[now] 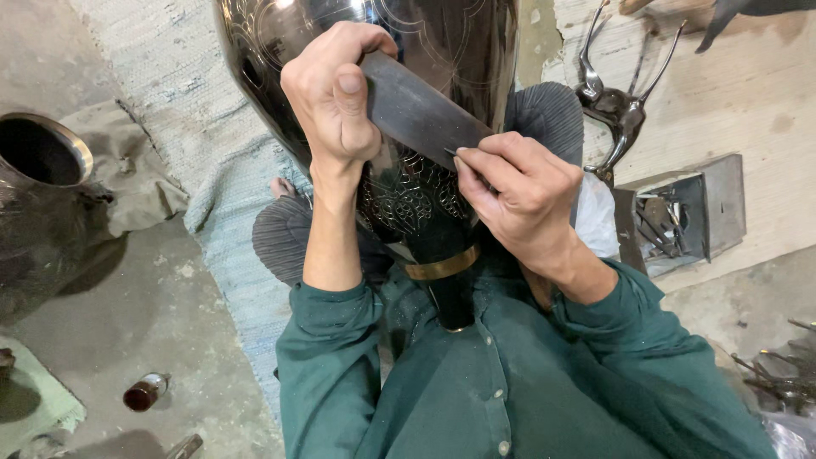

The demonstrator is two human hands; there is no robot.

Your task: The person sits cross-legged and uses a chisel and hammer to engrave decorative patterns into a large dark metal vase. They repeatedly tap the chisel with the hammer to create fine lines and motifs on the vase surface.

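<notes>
A large dark polished metal vase (425,212) with engraved patterns and a brass-coloured band lies in the person's lap, its narrow end against the green shirt (510,382) and its wide body stretching away. On the vase's patterned shoulder, the right hand (523,200) pinches a thin pointed engraving tool (452,153) between thumb and fingertips, its tip touching the metal. Just above that, the left hand (336,93) is curled shut around one end of a flat dark grey metal bar (421,110), which slants down to the tool. Left of the vase, a small dark bottle (146,391) lies on the concrete floor (153,323), and farther left stands another dark metal pot (42,204). Right of the vase sit a grey metal box of tools (680,217) and, beyond it, a shiny metal deer figure (616,106).
</notes>
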